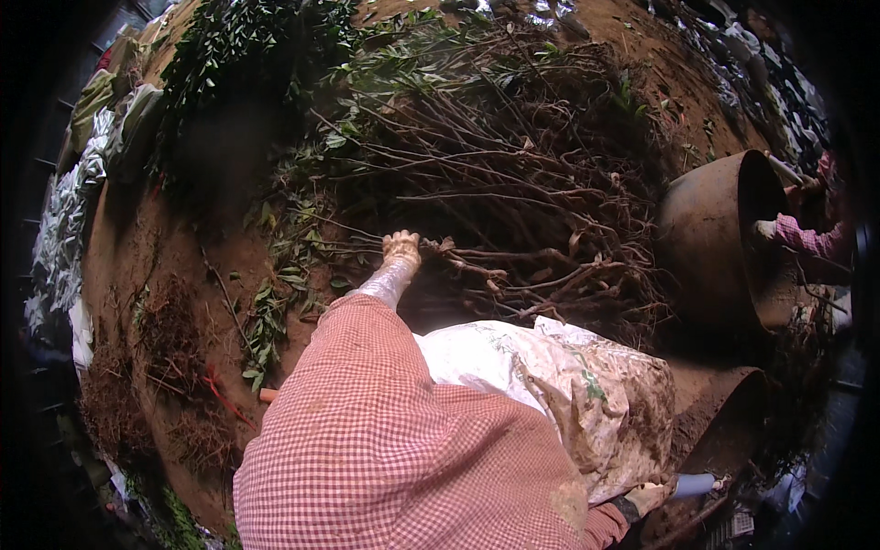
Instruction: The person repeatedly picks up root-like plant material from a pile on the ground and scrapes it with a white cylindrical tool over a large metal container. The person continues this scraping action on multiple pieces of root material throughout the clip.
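Note:
My left hand (401, 249), dirty with soil and with clear plastic wrapped around the wrist, is closed on the stem of a bare-root woody plant (474, 258). The leafy end points left and the roots spread right. Beyond it lies a large heap of similar rooted saplings (522, 158). At lower right, my gloved right hand (650, 496) is closed around a smooth grey-blue cylinder (694, 485), perhaps a tool handle; its far end is unclear. A muddy white woven plastic sack (584, 399) covers my lap between the two arms.
A rusty metal drum (708, 234) stands at right; another person's gloved hand (764, 229) is at its rim. A second curved metal piece (722, 405) sits nearer me. Leafy plants (254, 55) stand at upper left. Root clumps (172, 330) and red string (223, 395) lie on the soil.

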Demonstrator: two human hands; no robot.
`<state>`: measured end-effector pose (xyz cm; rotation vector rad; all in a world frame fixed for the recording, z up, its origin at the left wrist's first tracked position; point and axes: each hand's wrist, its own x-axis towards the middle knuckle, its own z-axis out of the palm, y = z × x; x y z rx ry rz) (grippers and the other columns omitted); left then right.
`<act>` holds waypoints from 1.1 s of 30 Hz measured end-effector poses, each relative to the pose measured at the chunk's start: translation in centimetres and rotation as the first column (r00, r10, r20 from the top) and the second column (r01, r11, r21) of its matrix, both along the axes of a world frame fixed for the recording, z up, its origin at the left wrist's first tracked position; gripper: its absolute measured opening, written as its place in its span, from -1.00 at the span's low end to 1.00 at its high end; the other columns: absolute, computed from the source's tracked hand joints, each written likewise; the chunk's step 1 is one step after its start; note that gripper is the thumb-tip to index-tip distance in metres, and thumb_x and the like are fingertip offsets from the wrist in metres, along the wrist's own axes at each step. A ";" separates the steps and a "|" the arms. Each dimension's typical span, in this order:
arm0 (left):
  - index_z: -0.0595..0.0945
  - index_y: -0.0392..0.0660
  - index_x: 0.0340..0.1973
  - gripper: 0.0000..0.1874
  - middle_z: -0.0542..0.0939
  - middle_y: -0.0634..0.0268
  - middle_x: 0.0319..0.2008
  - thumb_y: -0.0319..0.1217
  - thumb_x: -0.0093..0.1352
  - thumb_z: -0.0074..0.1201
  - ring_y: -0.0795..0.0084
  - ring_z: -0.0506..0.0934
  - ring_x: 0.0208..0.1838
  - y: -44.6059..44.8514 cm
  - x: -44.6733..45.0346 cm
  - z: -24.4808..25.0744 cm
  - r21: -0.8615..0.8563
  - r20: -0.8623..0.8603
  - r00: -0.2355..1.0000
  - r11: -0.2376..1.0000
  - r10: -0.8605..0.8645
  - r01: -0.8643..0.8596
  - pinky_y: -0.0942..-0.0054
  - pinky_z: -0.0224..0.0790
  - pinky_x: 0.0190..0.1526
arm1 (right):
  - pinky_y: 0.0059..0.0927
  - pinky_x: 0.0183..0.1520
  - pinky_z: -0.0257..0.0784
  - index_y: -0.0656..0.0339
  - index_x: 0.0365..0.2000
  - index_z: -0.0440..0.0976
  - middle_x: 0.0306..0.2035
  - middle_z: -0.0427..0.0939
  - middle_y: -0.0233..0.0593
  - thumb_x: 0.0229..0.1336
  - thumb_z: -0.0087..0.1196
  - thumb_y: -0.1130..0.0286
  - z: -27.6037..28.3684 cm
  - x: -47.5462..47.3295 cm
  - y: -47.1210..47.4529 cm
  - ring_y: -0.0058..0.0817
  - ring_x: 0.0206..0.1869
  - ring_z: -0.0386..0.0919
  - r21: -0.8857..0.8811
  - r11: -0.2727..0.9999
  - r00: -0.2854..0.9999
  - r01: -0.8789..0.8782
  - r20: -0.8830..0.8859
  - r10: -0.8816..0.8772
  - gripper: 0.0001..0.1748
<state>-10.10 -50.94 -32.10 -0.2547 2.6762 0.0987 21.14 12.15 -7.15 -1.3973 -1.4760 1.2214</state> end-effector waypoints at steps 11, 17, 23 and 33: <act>0.67 0.00 -0.14 -0.70 0.69 0.14 -0.23 -0.22 0.25 0.28 0.18 0.65 -0.14 -3.4 -1.4 9.4 0.521 -0.290 0.953 0.850 0.088 0.080 0.35 0.47 -0.11 | -0.60 -0.55 0.23 -0.02 -0.10 0.47 -0.48 0.36 -0.55 0.24 0.06 0.07 0.0 -0.6 -0.5 -0.66 -0.52 0.30 0.010 1.000 1.000 -0.001 -0.001 0.001 -0.68; 0.60 -0.13 0.00 -0.73 0.67 0.36 -0.08 -0.49 0.38 0.12 0.63 0.54 -0.01 -3.4 -4.3 6.7 0.823 -0.124 0.932 0.559 0.342 -0.095 0.57 0.34 0.04 | -0.59 -0.55 0.23 -0.03 -0.09 0.47 -0.48 0.37 -0.54 0.24 0.06 0.06 0.1 -1.0 -0.6 -0.66 -0.52 0.31 0.004 1.000 1.000 -0.014 -0.008 0.014 -0.68; 0.56 -0.18 0.04 -0.71 0.64 0.37 -0.04 -0.57 0.41 0.05 0.58 0.53 0.03 0.3 -6.8 3.4 0.915 -0.173 0.937 0.402 0.304 0.038 0.57 0.33 0.09 | -0.59 -0.55 0.23 -0.03 -0.08 0.47 -0.48 0.37 -0.54 0.24 0.06 0.06 0.1 -1.3 -0.8 -0.65 -0.52 0.31 0.011 1.000 1.000 0.002 -0.025 -0.002 -0.68; 0.60 0.13 0.04 -0.66 0.64 0.21 -0.06 -0.18 0.35 0.16 0.21 0.61 -0.06 3.1 -12.6 7.9 0.669 -0.232 0.948 0.743 0.219 -0.009 0.29 0.42 -0.05 | -0.59 -0.55 0.24 -0.04 -0.07 0.47 -0.48 0.38 -0.54 0.24 0.06 0.06 -0.2 -1.2 -1.3 -0.65 -0.52 0.31 0.004 1.000 1.000 0.020 -0.023 -0.020 -0.67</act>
